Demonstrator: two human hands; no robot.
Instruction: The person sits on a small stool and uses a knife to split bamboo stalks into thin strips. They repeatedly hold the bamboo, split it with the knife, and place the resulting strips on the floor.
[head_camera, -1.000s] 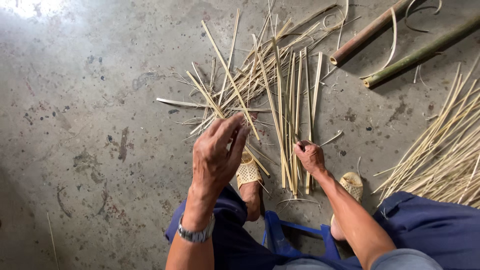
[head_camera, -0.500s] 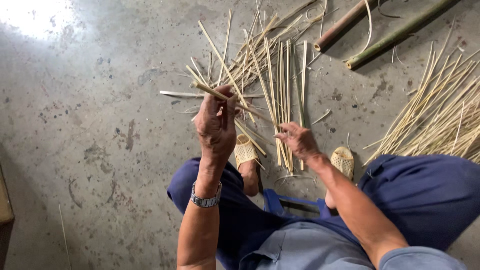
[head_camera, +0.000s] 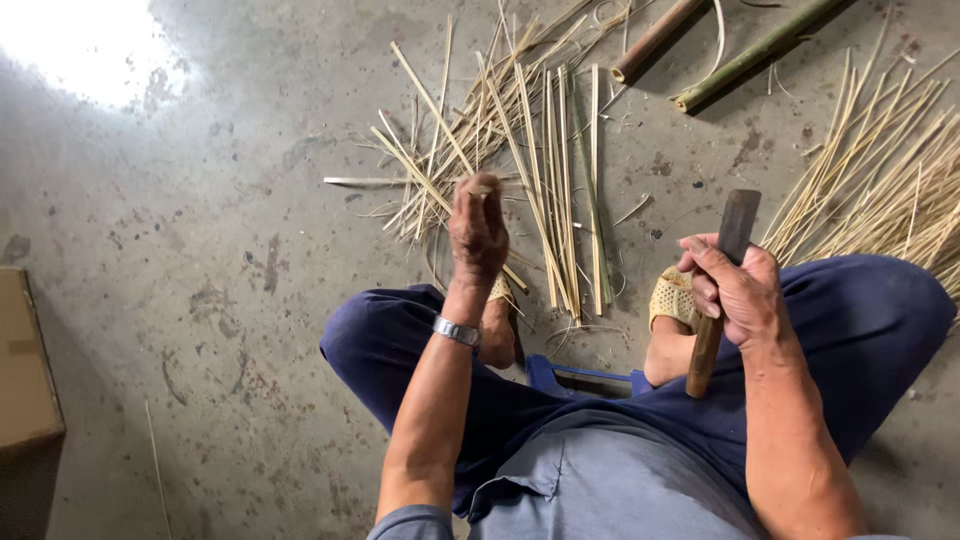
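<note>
Left hand (head_camera: 477, 228) grips a bamboo strip (head_camera: 432, 190) while right hand (head_camera: 738, 290) clenches a knife (head_camera: 722, 290), seemingly mid-splitting; blade must meet strip.

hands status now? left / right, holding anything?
Left hand: closed on a thin pale bamboo strip that runs up over the floor pile.
Right hand: closed around a dark flat-bladed knife with wooden handle.

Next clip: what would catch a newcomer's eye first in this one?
Most striking is the fan of pale bamboo strips spread on the grey concrete floor just ahead of the seated person's knees. The left hand pinches one strip above that pile, while the right hand grips a dark knife-like tool by its wooden handle over the right knee. Two whole bamboo poles lie at the top right.
</note>
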